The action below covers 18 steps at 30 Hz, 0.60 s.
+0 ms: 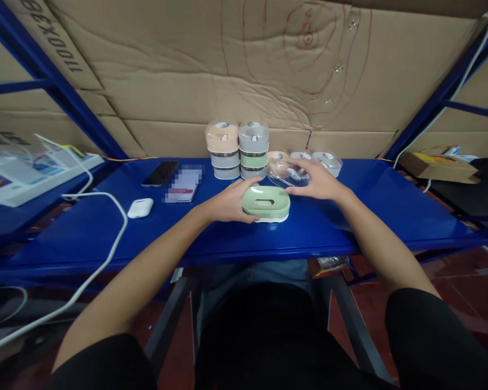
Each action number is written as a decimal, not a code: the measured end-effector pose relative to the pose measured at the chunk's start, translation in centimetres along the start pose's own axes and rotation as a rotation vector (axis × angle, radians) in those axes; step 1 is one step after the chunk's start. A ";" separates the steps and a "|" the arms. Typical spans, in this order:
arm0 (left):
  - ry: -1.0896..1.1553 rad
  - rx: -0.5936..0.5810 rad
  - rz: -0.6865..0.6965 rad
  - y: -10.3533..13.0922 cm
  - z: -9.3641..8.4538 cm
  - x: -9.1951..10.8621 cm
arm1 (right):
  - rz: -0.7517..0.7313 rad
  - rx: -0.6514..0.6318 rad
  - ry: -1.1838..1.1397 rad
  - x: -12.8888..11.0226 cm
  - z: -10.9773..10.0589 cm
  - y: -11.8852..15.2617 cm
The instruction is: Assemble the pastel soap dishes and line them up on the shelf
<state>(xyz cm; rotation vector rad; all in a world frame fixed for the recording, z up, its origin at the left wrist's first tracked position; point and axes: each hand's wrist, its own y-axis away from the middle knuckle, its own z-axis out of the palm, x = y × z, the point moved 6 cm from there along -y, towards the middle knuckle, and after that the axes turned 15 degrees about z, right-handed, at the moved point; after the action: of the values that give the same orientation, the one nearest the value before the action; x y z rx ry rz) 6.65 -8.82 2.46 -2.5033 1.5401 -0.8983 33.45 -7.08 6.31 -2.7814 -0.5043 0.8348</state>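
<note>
A green oval box with a slot in its top is near the front of the blue table. My left hand grips its left end, thumb and fingers around the side. Just above and to the right, my right hand holds a clear lid with a round label, apart from the green box. Behind them, two stacks of similar boxes stand side by side: one topped by a peach box, the other by a grey box. More lidded boxes sit to the right of the stacks.
On the blue table at left lie a dark phone, another phone and a white earphone case. A white cable hangs at the left. Cardboard closes the back. A cardboard box is at right.
</note>
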 end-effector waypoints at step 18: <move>0.166 0.102 0.024 -0.4 1.5 -1.1 | -0.142 -0.139 -0.049 -3.5 2.5 1.1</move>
<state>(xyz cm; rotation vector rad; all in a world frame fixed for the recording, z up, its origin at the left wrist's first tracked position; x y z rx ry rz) 7.43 -8.07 0.89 -2.3882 1.5227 -1.1757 29.64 -9.22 5.69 -2.8132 -0.7870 0.8689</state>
